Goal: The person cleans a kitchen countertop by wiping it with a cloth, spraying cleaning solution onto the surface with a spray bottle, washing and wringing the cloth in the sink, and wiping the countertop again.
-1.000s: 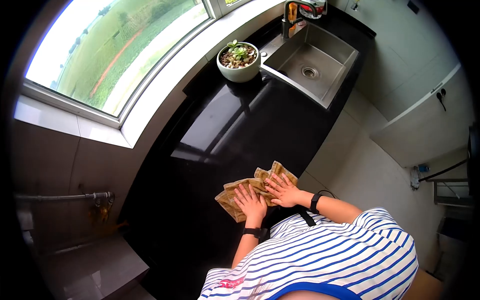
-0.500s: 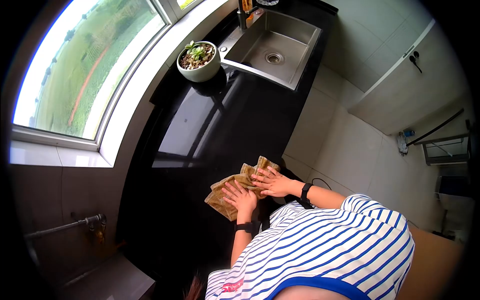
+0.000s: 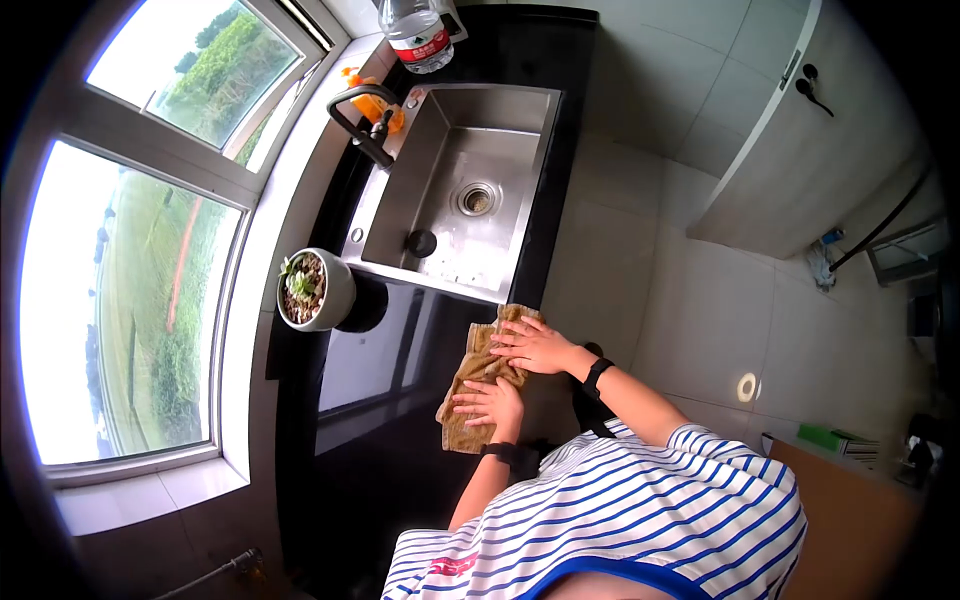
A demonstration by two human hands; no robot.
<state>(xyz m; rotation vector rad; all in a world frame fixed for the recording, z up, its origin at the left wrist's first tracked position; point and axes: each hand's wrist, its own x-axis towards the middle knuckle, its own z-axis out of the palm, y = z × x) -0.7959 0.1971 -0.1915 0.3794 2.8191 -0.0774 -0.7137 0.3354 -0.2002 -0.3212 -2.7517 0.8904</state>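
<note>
Brown cloth is pressed, wrinkled, onto the black countertop just beside the steel sink, beneath the left hand and right hand, whose fingers are spread, nothing being gripped. Its leading edge could be snagged on the sink rim, or folds bunched, if pressure were unevenly applied.

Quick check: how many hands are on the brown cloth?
2. The right hand lies on the brown cloth nearer the sink; the left hand lies on it farther from the sink. No other hand shows.
</note>
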